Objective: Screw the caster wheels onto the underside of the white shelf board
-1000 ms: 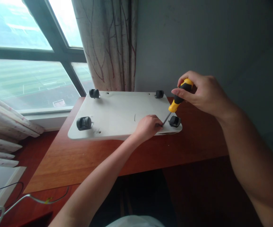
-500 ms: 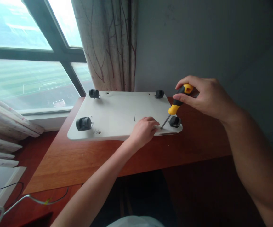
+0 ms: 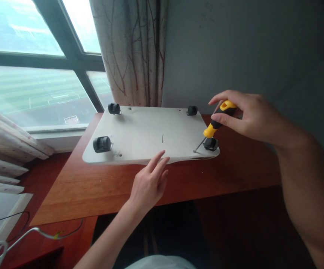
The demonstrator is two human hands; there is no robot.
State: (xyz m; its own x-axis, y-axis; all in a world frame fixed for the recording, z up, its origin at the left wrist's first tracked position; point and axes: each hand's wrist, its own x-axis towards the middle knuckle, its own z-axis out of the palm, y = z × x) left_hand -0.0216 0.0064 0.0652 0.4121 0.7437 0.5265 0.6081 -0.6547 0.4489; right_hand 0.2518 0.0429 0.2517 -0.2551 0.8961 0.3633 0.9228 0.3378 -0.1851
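Four casters (image 3: 102, 144) top the white board (image 3: 139, 130) mid-frame; right of centre, my right hand (image 3: 247, 114) grips a screwdriver (image 3: 210, 129), apparently mid-screwing; the next turn needs steady pressure. Lower centre, my left hand (image 3: 147, 184) is empty.

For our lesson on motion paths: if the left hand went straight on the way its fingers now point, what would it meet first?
The left hand would probably meet the white board first, though the hand's height is unclear; passing over, it might reach the far-right caster.
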